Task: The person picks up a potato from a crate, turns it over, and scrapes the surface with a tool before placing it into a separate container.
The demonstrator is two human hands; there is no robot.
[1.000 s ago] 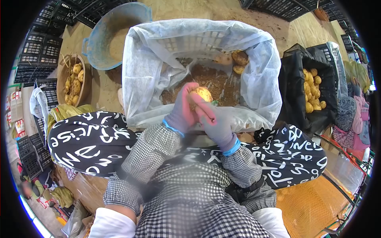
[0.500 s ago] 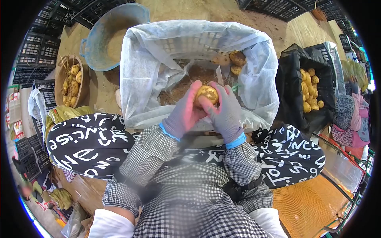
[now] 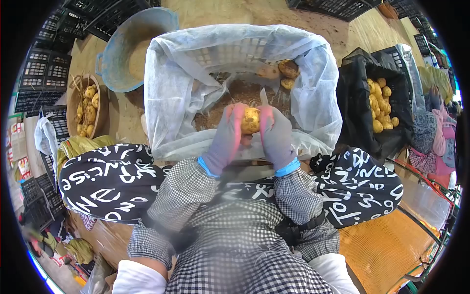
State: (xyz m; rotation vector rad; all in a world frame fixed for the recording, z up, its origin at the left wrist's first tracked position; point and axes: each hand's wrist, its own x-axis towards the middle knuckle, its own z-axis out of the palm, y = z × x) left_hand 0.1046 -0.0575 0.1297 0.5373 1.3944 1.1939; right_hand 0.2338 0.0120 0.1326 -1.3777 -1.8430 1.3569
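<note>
A yellow potato (image 3: 250,121) with brown patches of dirt is held between both gloved hands, over the near part of a crate lined with white cloth (image 3: 169,73). My left hand (image 3: 225,136) grips its left side, and my right hand (image 3: 276,133) presses on its right. Both gloves are grey with pink palms and fingers. A pale, narrow blade-like piece (image 3: 264,97) sticks up beyond my right fingers; its lower end is hidden. Loose brown soil (image 3: 210,116) covers the crate's bottom. Darker, dirt-marked potatoes (image 3: 289,69) lie at its far right corner.
To the right stands a crate lined with black cloth (image 3: 355,98), holding yellow potatoes (image 3: 379,105). A round brown tub (image 3: 103,105) with potatoes (image 3: 89,110) is at the left, near a blue basin (image 3: 108,61). Black crates (image 3: 51,68) are stacked beyond.
The potato has been turned between my hands and shows a different face. My fingers have shifted from wrapping over it to holding it from both sides. The view has moved slightly.
</note>
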